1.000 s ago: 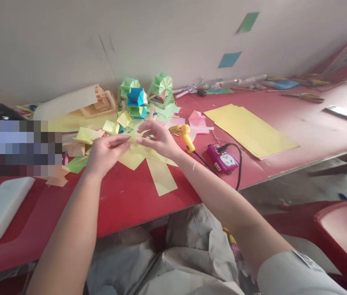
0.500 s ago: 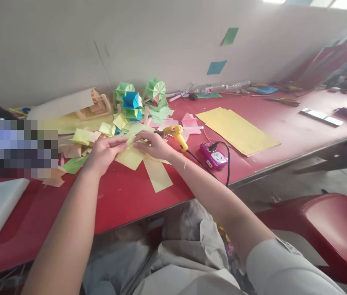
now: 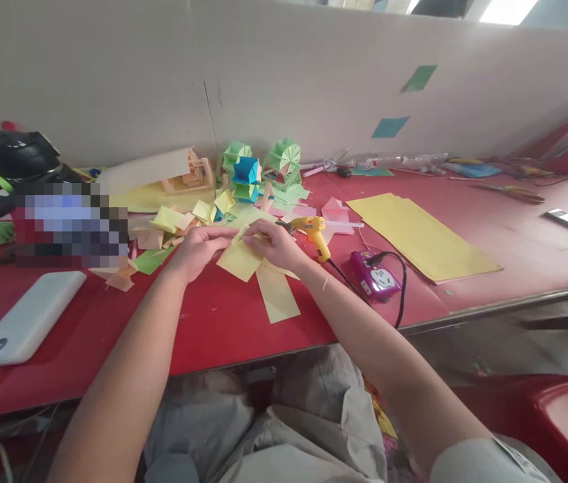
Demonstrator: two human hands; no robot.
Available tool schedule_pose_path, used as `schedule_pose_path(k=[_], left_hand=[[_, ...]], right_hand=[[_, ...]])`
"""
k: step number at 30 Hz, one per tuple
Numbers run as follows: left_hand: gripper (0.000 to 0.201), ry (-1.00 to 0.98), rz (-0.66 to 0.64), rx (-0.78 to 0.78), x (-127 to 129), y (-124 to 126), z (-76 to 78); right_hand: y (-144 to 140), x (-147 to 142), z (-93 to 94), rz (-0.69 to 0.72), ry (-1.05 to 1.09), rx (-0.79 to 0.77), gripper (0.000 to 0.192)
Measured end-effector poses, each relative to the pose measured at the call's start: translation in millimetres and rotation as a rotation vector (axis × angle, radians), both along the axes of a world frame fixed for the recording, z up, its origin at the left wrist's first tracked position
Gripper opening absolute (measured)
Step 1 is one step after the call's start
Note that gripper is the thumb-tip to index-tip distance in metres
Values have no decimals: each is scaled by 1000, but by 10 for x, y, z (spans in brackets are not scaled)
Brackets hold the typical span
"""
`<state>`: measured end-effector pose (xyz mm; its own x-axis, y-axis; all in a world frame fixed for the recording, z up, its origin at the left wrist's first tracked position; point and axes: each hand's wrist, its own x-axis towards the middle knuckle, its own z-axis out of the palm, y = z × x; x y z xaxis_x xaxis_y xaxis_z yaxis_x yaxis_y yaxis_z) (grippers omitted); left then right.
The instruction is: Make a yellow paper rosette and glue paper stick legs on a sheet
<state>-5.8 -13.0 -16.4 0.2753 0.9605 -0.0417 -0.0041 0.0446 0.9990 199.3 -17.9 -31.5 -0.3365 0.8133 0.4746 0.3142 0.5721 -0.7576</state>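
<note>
The yellow paper (image 3: 241, 258), near the front edge of the red bench (image 3: 213, 322), now lies lower and flatter than a second ago, both the left hand (image 3: 198, 249) and right hand (image 3: 276, 245) pinching its top fold shut (the glue gun (image 3: 315, 235) lies untouched just beside), so folding seems under way.

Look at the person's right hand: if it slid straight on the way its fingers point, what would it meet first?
Probably the left hand; the right hand points left across the folded yellow paper piece that both hold.
</note>
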Motion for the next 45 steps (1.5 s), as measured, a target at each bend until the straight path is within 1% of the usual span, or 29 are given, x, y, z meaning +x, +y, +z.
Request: schedule_pose_path(k=[4, 9, 13, 17, 20, 22, 24, 27, 30, 33, 36, 39, 42, 45], left_hand=[[33, -16, -4, -32, 12, -13, 24], [36, 80, 18, 70, -14, -5, -9], [39, 120, 24, 142, 10, -12, -12], [42, 126, 89, 161, 65, -29, -4], [42, 136, 118, 165, 85, -36, 1], [41, 170, 132, 180, 86, -36, 6], [40, 201, 153, 202, 87, -32, 9], [38, 203, 176, 215, 94, -21, 9], [37, 200, 188, 224, 103, -11, -1], [36, 207, 197, 248, 97, -3, -17], [39, 197, 214, 254, 78, 3, -23], [44, 181, 242, 224, 68, 9, -11], [44, 155, 242, 164, 72, 19, -4], [42, 160, 237, 129, 61, 41, -35]], right_hand=[[6, -7, -12, -25, 7, -5, 19], [-13, -17, 6, -29, 4, -8, 19], [-35, -20, 40, -25, -20, -6, 19], [-55, -26, 56, -20, 0, -12, 20], [-36, -35, 22, -17, 31, -7, 20], [-8, -42, -16, -29, 92, -10, 19], [19, -47, -49, -42, 179, -37, 19], [32, -55, -62, -35, 302, -130, 21], [23, -55, -37, -49, 377, -218, 33], [21, -39, -10, -106, 392, -309, 43], [32, -11, -1, -100, 336, -400, 44], [44, -1, -10, -65, 316, -411, 45], [53, -13, -28, -100, 345, -399, 47], [62, -18, -39, -127, 354, -414, 45]])
